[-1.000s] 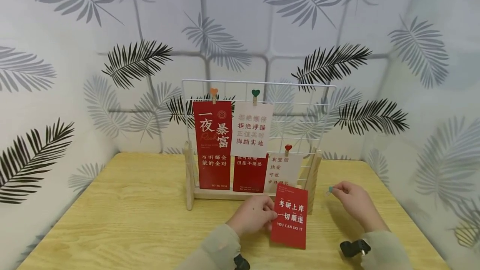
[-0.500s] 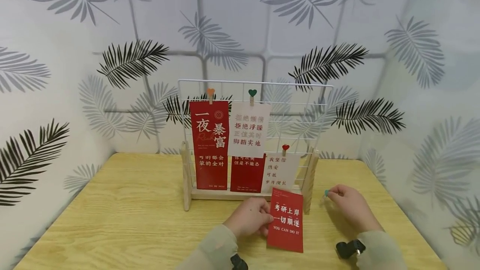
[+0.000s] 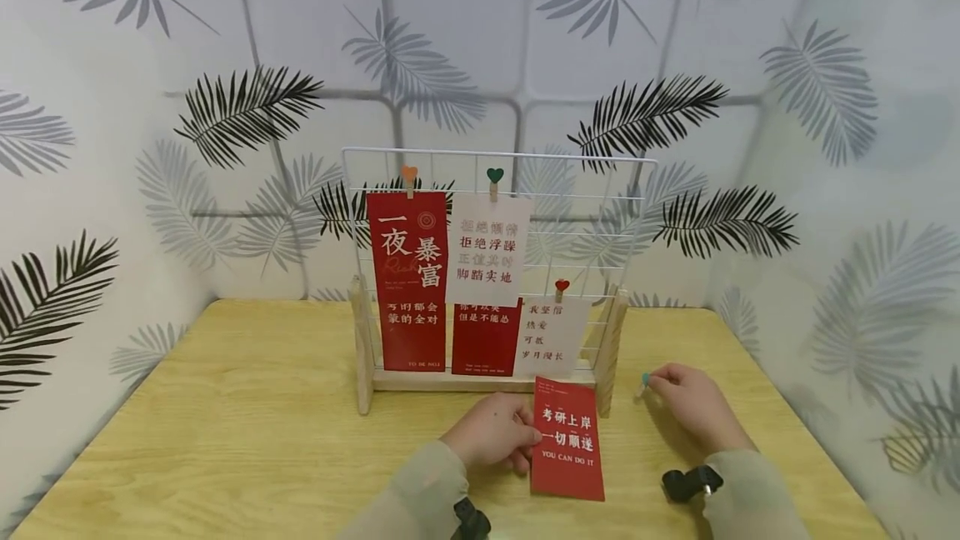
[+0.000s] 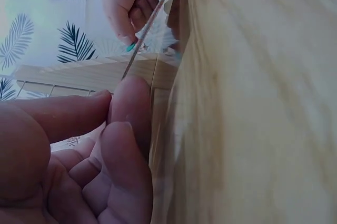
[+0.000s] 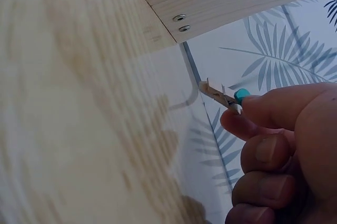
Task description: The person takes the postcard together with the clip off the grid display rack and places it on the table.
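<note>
My left hand (image 3: 495, 432) pinches the left edge of a red card (image 3: 567, 473) with white lettering, held in front of the rack's right side. In the left wrist view the card (image 4: 149, 23) shows edge-on between thumb and forefinger. To the right of the rack, my right hand (image 3: 693, 402) pinches a small wooden clothespin (image 5: 217, 95) with a teal top, using thumb and forefinger. Its tip points away from the fingers and touches no card. A white wire grid rack (image 3: 498, 158) on wooden feet stands behind both hands.
Red and white cards hang on the grid, among them a tall red card (image 3: 412, 348) and a white card (image 3: 487, 290). Heart clothespins in orange (image 3: 409, 175), green (image 3: 495, 177) and red (image 3: 562, 287) hold cards. The wooden table (image 3: 225, 423) meets a leaf-patterned backdrop (image 3: 465, 40).
The view has shifted slightly, so the rack and hands sit a little further left. Both hands keep their holds on the card and the clothespin. The card leans less.
</note>
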### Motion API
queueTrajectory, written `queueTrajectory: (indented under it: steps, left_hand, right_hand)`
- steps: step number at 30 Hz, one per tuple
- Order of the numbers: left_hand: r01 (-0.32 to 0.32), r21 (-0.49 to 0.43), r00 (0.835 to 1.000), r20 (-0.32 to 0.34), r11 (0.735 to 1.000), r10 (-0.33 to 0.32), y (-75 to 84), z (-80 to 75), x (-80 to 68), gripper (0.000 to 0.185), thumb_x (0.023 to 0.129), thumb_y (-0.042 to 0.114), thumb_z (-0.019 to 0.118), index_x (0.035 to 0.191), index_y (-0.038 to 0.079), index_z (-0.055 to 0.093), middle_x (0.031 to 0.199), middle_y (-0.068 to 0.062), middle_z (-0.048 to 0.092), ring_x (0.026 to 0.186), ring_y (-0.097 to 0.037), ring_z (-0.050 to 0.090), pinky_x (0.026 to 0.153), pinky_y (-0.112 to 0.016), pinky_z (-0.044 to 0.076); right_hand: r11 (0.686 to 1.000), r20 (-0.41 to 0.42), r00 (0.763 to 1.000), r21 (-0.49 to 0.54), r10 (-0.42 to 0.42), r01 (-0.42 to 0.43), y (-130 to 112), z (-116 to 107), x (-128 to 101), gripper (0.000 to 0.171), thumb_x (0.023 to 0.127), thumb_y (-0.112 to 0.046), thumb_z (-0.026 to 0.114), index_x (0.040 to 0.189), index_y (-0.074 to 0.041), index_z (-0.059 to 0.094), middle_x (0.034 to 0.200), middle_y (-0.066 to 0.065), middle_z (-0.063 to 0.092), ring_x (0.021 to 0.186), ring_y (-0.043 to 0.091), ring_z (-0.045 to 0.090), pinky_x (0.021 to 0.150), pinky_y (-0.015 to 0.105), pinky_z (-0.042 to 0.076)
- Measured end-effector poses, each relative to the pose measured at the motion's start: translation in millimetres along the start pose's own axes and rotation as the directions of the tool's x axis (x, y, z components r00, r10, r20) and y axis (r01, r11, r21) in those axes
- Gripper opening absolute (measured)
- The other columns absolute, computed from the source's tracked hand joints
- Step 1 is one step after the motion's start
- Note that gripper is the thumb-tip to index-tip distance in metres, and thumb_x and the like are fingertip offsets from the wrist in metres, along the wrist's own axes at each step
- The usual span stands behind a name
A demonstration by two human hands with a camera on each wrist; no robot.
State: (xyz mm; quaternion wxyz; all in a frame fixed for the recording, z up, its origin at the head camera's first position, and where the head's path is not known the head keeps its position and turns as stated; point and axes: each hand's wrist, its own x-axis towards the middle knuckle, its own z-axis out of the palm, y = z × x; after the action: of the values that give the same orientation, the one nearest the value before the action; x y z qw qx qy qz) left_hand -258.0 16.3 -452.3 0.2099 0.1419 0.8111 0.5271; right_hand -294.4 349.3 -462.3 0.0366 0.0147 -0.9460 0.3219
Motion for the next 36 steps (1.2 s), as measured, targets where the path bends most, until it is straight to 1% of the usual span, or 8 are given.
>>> queueTrajectory:
  steps: [3, 6, 13, 19, 23, 26, 31, 36]
  left_hand:
    - [0.011, -0.023, 1.0, 0.002, 1.0, -0.011, 1.9, -1.1, -0.4, 0.011, 0.096, 0.009, 0.069, 0.088, 0.006, 0.062, 0.078, -0.01, 0.067, 0.058, -0.02, 0.068, 0.052, -0.028, 0.05]
    - [0.027, -0.034, 1.0, 0.006, 0.999, -0.026, 2.4, -0.5, -1.0, 0.01, 0.096, 0.008, 0.068, 0.089, 0.005, 0.062, 0.077, -0.01, 0.068, 0.058, -0.02, 0.068, 0.052, -0.028, 0.051]
    - [0.049, 0.001, 0.999, -0.002, 0.999, -0.049, 2.8, 0.6, -1.0, 0.011, 0.097, 0.011, 0.068, 0.089, 0.007, 0.062, 0.078, -0.009, 0.069, 0.06, -0.02, 0.069, 0.052, -0.028, 0.051]
    - [0.053, 0.027, 0.999, 0.001, 0.998, -0.053, 3.0, -1.8, -0.2, 0.012, 0.096, 0.011, 0.07, 0.088, 0.005, 0.062, 0.078, -0.009, 0.067, 0.06, -0.021, 0.069, 0.056, -0.03, 0.054]
    - [0.059, 0.034, 0.998, 0.002, 0.998, -0.059, 1.9, -2.4, -1.0, 0.013, 0.096, 0.011, 0.07, 0.087, 0.005, 0.063, 0.078, -0.01, 0.067, 0.06, -0.022, 0.069, 0.057, -0.032, 0.056]
    - [0.064, 0.055, 0.998, -0.002, 0.996, -0.064, 1.5, -2.4, -1.5, 0.014, 0.096, 0.012, 0.07, 0.087, 0.005, 0.062, 0.077, -0.01, 0.067, 0.06, -0.022, 0.069, 0.056, -0.032, 0.055]
    - [0.072, 0.101, 0.997, -0.006, 0.992, -0.072, 2.2, -3.7, -1.9, 0.014, 0.096, 0.013, 0.07, 0.087, 0.006, 0.063, 0.077, -0.008, 0.067, 0.06, -0.021, 0.069, 0.056, -0.033, 0.055]
    - [0.077, 0.111, 0.997, -0.004, 0.991, -0.077, 3.6, -5.2, -2.6, 0.013, 0.096, 0.013, 0.07, 0.088, 0.006, 0.063, 0.076, -0.009, 0.067, 0.06, -0.021, 0.069, 0.056, -0.033, 0.054]
  right_hand:
    - [1.0, 0.007, 1.0, -0.009, -0.003, 0.003, -2.1, 0.7, 2.1, 0.029, 0.103, -0.029, 0.057, 0.108, -0.005, 0.071, 0.101, 0.009, 0.069, 0.089, 0.023, 0.059, 0.08, 0.043, 0.046]
    - [1.0, 0.012, 1.0, -0.03, 0.0, 0.001, -1.8, 1.2, 2.6, 0.027, 0.102, -0.029, 0.058, 0.106, -0.006, 0.072, 0.097, 0.007, 0.069, 0.087, 0.023, 0.059, 0.078, 0.043, 0.046]
    - [0.996, 0.014, 1.0, -0.093, -0.006, 0.008, 2.1, 0.7, 2.4, 0.029, 0.101, -0.026, 0.056, 0.11, -0.005, 0.073, 0.113, 0.017, 0.07, 0.106, 0.038, 0.063, 0.09, 0.057, 0.047]
    - [0.992, 0.006, 1.0, -0.129, -0.006, 0.007, 0.2, 3.6, 4.1, 0.031, 0.1, -0.026, 0.057, 0.113, -0.003, 0.074, 0.115, 0.02, 0.07, 0.108, 0.043, 0.063, 0.091, 0.059, 0.046]
    - [0.991, 0.011, 1.0, -0.131, 0.007, -0.006, 1.2, 7.8, 4.2, 0.028, 0.1, -0.026, 0.057, 0.109, -0.006, 0.074, 0.087, 0.008, 0.071, 0.086, 0.03, 0.064, 0.079, 0.047, 0.049]
    - [0.992, 0.016, 1.0, -0.123, 0.017, -0.014, 2.5, 9.3, 4.6, 0.025, 0.101, -0.026, 0.057, 0.104, -0.009, 0.074, 0.069, -0.002, 0.061, 0.07, 0.019, 0.056, 0.069, 0.039, 0.042]
    - [0.993, 0.01, 1.0, -0.115, 0.01, -0.009, -0.1, 8.1, 3.6, 0.023, 0.1, -0.026, 0.057, 0.098, -0.01, 0.073, 0.066, -0.004, 0.059, 0.067, 0.017, 0.053, 0.068, 0.038, 0.041]
    - [0.995, 0.009, 1.0, -0.1, 0.02, -0.019, -1.8, 7.3, 3.7, 0.025, 0.101, -0.027, 0.057, 0.102, -0.008, 0.073, 0.067, -0.004, 0.059, 0.066, 0.016, 0.053, 0.067, 0.036, 0.04]
